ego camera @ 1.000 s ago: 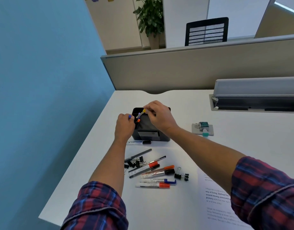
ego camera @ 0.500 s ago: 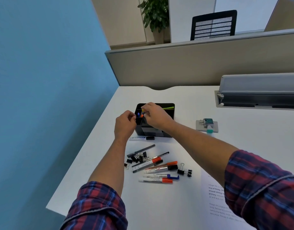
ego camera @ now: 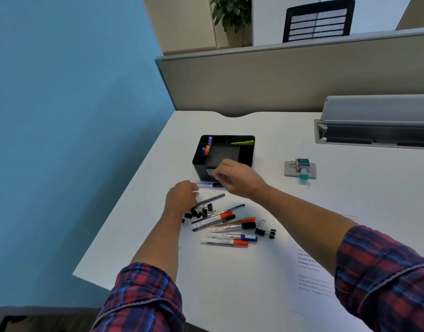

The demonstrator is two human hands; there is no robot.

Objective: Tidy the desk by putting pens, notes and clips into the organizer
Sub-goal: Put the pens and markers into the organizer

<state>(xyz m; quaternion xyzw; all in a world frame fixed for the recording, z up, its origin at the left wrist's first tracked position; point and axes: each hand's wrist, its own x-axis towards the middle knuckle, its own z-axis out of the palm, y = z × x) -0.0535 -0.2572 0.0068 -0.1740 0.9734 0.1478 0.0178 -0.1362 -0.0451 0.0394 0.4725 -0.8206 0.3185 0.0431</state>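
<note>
Grip, right: your right hand (ego camera: pixel 239 179) hovers at the front wall of the organizer (ego camera: pixel 246 156), fingers curled toward the blue-labelled marker (ego camera: pixel 209 185); whether they touch it cannot be told.
Grip, left: your left hand (ego camera: pixel 181 197) is loosely curled at that marker's left end, knuckles up; contact cannot be told.
Organizer: black, compartmented, standing on the white bench (ego camera: pixel 290 207) near its left edge.
Contents: coloured pens (ego camera: pixel 207 147) upright in the left rear compartment; a green item (ego camera: pixel 242 141) lies in the rear right one.
Blue-labelled marker: flat on the bench, just in front of the organizer.
Loose pens (ego camera: pixel 226 227): a fanned cluster below your hands, with red, orange, black and blue caps.
Binder clips, left group (ego camera: pixel 201 212): a black heap beside your left wrist.
Binder clips, right pair (ego camera: pixel 265 231): just right of the pen cluster.
Printed sheet (ego camera: pixel 311 274): under your right forearm.
Grey block (ego camera: pixel 300 169): well right of the organizer.
</note>
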